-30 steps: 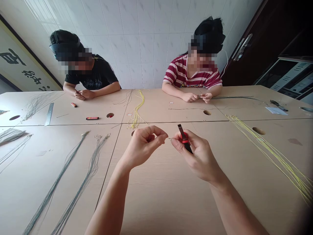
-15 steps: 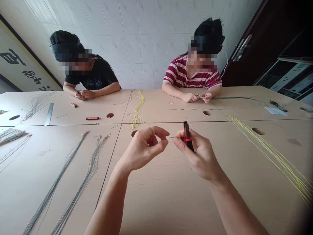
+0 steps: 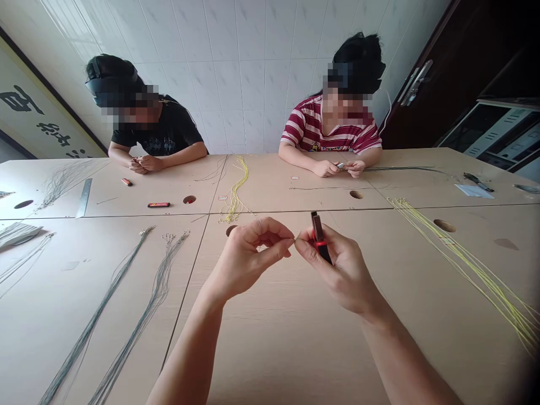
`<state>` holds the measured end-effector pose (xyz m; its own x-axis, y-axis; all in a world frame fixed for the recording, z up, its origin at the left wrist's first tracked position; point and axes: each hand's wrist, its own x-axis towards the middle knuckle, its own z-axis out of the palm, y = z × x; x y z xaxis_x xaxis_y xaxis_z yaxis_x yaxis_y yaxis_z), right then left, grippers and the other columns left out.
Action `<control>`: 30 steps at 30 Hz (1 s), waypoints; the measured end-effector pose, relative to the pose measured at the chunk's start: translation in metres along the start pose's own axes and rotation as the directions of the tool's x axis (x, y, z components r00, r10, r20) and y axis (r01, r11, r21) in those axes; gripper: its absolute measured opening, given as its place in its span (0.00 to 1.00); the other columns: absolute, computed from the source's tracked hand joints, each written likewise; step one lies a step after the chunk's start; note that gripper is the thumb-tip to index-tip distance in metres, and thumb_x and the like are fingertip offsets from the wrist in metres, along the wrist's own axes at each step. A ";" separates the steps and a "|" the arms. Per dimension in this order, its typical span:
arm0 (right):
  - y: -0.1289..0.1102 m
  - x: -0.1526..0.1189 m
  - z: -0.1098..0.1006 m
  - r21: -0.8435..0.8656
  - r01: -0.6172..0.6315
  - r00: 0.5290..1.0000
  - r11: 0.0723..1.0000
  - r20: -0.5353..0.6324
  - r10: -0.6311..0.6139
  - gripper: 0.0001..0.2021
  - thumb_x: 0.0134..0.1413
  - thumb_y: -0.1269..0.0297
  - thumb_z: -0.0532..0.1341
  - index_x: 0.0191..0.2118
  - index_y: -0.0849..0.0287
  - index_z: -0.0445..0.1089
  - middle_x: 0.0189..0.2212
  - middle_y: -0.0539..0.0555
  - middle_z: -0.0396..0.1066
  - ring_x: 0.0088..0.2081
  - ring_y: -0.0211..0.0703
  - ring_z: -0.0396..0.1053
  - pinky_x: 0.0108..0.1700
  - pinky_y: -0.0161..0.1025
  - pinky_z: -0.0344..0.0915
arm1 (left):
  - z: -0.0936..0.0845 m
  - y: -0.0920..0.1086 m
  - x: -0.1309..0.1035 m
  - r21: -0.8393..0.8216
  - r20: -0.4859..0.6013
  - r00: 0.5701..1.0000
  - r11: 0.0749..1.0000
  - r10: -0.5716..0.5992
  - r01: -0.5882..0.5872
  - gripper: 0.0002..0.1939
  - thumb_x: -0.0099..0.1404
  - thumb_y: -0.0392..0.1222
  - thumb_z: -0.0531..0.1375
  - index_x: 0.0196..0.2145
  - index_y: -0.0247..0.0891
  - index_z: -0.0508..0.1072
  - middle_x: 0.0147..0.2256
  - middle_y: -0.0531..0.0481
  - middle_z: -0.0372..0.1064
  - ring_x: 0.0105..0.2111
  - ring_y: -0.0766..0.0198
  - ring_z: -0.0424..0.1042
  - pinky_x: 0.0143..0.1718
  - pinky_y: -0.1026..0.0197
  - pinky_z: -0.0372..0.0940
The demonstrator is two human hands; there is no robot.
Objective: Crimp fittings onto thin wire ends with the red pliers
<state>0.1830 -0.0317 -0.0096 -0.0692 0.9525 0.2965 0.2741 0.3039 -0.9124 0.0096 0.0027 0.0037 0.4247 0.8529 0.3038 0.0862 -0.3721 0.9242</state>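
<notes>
My left hand [image 3: 257,256] is raised over the table, thumb and index finger pinched together on a thin wire [image 3: 294,239], of which only a speck shows. Opposite it, my right hand [image 3: 340,270] keeps a pair of pliers [image 3: 319,239] in its palm, dark jaws pointing up, with red and black on the handles. Its thumb and forefinger also close at the same wire, so the fingertips of both hands nearly touch. Whatever else lies between the fingertips is too small to make out.
Grey wire bundles [image 3: 122,287] lie at left, yellow strands [image 3: 468,253] at right and more yellow strands [image 3: 238,188] at the back. A steel ruler [image 3: 84,197] and a red-black knife [image 3: 158,205] lie farther off. Two people [image 3: 158,126] sit opposite, hands on the table [image 3: 270,349].
My left fingertips have moved right and closed up to my right fingertips, covering the short wire that showed between them. The pliers have shifted slightly left with my right hand.
</notes>
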 end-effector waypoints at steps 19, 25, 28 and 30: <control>0.020 0.012 -0.005 -0.443 0.509 0.848 0.738 0.113 -0.517 0.10 0.57 0.79 0.56 0.36 0.55 0.61 0.28 0.48 0.62 0.33 0.39 0.57 0.41 0.39 0.57 | -0.007 -0.003 0.005 -0.123 0.132 0.963 0.960 -0.235 0.251 0.09 0.65 0.43 0.59 0.31 0.34 0.70 0.23 0.55 0.62 0.23 0.73 0.62 0.25 0.67 0.57; 0.017 0.009 -0.004 -0.227 0.236 0.970 0.945 0.000 -0.243 0.07 0.62 0.68 0.58 0.31 0.56 0.61 0.25 0.46 0.57 0.28 0.35 0.57 0.31 0.34 0.56 | -0.008 -0.001 0.003 -0.030 0.071 0.969 0.970 -0.238 0.241 0.07 0.66 0.41 0.57 0.37 0.35 0.73 0.31 0.51 0.70 0.24 0.72 0.64 0.25 0.66 0.59; 0.015 0.008 -0.004 -0.158 0.169 0.985 0.973 0.001 -0.171 0.09 0.62 0.64 0.58 0.30 0.56 0.61 0.24 0.45 0.55 0.25 0.34 0.55 0.28 0.34 0.54 | -0.007 -0.001 0.003 -0.032 0.089 0.972 0.975 -0.216 0.220 0.07 0.65 0.41 0.60 0.37 0.36 0.74 0.32 0.52 0.70 0.24 0.72 0.63 0.25 0.67 0.61; 0.014 0.008 -0.004 -0.125 0.149 0.989 0.981 0.010 -0.149 0.09 0.63 0.63 0.58 0.30 0.56 0.61 0.23 0.45 0.55 0.25 0.34 0.54 0.27 0.34 0.54 | -0.006 -0.002 0.003 -0.043 0.098 0.975 0.978 -0.201 0.206 0.07 0.64 0.42 0.61 0.37 0.36 0.73 0.32 0.52 0.69 0.25 0.72 0.62 0.26 0.67 0.62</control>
<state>0.1904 -0.0203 -0.0186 -0.1186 0.8966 0.4266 0.3788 0.4380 -0.8153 0.0051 0.0082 0.0040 0.4853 0.8700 0.0873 0.1335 -0.1724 0.9759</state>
